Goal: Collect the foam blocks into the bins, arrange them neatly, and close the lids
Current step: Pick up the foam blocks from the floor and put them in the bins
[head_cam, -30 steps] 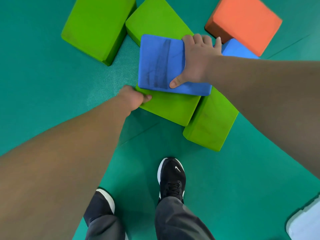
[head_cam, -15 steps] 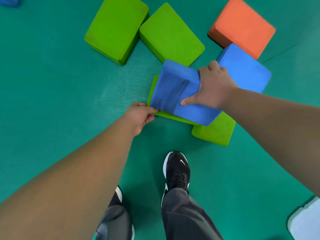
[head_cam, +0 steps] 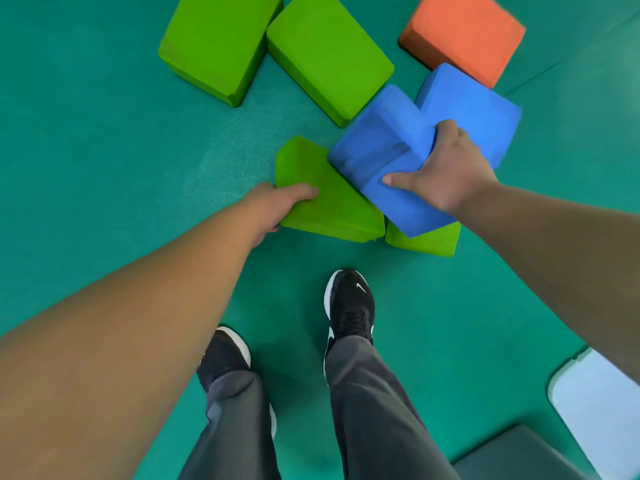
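Note:
My right hand (head_cam: 446, 171) grips a blue foam block (head_cam: 381, 161), lifted and tilted above the floor, thumb on its near face. My left hand (head_cam: 277, 206) grips the left edge of a green foam block (head_cam: 332, 202) that is tipped up off the mat. Partly under the blue block lies another green block (head_cam: 426, 240). A second blue block (head_cam: 474, 102) lies behind my right hand. Two more green blocks (head_cam: 214, 43) (head_cam: 325, 57) and an orange block (head_cam: 464, 32) lie further back on the green mat.
My two black shoes (head_cam: 349, 303) (head_cam: 225, 355) stand on the mat just before the blocks. A pale blue-white lid or bin corner (head_cam: 602, 407) shows at the lower right, with a dark grey object (head_cam: 519, 455) beside it at the bottom edge.
My right hand has lifted the blue block off the green one and carried it right. My left hand has taken hold of that green block and tipped its left edge up.

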A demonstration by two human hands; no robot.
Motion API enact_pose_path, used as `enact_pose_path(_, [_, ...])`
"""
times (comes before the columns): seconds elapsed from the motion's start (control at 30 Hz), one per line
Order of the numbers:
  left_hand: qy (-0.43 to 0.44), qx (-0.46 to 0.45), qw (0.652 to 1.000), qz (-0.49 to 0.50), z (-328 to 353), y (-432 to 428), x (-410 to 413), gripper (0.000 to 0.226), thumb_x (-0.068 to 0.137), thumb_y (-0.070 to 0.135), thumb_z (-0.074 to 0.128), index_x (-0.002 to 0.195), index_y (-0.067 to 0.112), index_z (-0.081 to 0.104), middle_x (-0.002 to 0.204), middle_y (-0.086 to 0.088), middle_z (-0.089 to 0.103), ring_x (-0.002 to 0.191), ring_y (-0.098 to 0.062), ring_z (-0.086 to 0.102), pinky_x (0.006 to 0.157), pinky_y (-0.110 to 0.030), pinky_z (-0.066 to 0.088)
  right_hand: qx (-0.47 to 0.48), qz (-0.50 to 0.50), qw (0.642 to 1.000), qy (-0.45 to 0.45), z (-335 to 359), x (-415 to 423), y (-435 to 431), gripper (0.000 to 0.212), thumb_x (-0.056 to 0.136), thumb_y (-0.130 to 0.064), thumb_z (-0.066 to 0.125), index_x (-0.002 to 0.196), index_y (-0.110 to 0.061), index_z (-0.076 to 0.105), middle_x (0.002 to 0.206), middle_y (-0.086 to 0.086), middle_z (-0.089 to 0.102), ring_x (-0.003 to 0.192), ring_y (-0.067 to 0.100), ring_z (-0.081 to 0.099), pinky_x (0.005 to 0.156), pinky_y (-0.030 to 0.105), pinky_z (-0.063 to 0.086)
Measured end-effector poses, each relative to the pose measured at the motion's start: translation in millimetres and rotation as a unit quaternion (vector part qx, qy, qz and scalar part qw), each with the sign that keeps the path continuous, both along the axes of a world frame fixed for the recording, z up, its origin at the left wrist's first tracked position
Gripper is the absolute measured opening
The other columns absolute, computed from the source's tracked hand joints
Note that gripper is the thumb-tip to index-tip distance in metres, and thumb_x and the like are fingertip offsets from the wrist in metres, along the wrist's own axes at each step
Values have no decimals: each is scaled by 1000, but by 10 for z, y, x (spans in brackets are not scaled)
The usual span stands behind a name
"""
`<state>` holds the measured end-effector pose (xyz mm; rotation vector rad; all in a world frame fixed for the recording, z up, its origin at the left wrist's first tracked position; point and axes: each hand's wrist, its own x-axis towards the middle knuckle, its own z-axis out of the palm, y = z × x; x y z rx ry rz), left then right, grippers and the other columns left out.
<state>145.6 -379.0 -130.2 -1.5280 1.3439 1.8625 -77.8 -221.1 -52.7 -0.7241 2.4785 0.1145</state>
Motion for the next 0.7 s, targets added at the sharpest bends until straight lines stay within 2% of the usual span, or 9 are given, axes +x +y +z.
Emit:
enact_pose_path(0.07, [-5,-1,999,35,108,-97,340,42,80,44,84,110,19,69,94,5,78,73,-5,75,58,-18,51,23,3,1000,-3,47,162,-149,101,65,-74,81,134,-11,42,135,16,52,124,41,55,96,53,50])
enact_pose_path(0.13, [-17,16,996,82,194,-213,750,48,79,41,85,116,15,70,99,2,80,81,-11,78,66,-22,56,45,0,999,-18,93,391,-355,101,65,-73,82,135,-11,42,137,17,50,126,42,55,99,53,49])
enact_pose_path(0.2, [-28,37,991,127,292,-327,1178,43,82,35,84,116,12,70,104,-2,80,89,-16,78,76,-28,60,64,9,997,-44,158,682,-609,103,64,-72,84,135,-11,42,138,16,50,128,41,54,102,53,48])
enact_pose_path(0.3, [-48,49,981,182,468,-469,1831,33,85,28,83,110,11,69,105,-6,80,95,-21,78,91,-38,62,75,62,992,-83,283,1209,-1047,104,61,-73,84,134,-11,42,137,14,51,126,39,56,99,53,50])
enact_pose_path(0.37, [-62,43,974,213,577,-546,2244,32,84,28,84,108,11,69,103,-7,80,96,-22,78,95,-42,61,66,108,988,-93,373,1574,-1349,102,61,-73,83,132,-12,43,136,12,52,123,39,57,97,53,51])
enact_pose_path(0.47, [-80,25,962,262,751,-599,2824,35,82,29,85,109,12,69,101,-6,80,93,-22,77,91,-41,62,48,172,979,-100,485,2139,-1789,99,64,-70,84,132,-11,43,137,14,52,124,40,57,98,53,51])
enact_pose_path(0.63, [-98,10,933,346,982,-479,3700,20,88,26,80,100,17,66,103,-4,77,90,-18,73,79,-31,58,32,255,960,-114,560,3038,-2339,101,65,-69,84,136,-9,43,138,15,53,126,39,57,99,52,51])
enact_pose_path(0.7, [-102,2,914,392,1039,-347,4037,20,88,25,80,100,17,66,104,-4,77,92,-19,73,82,-32,58,38,303,944,-121,566,3368,-2445,98,68,-68,83,135,-9,44,138,16,54,124,38,58,96,48,51])
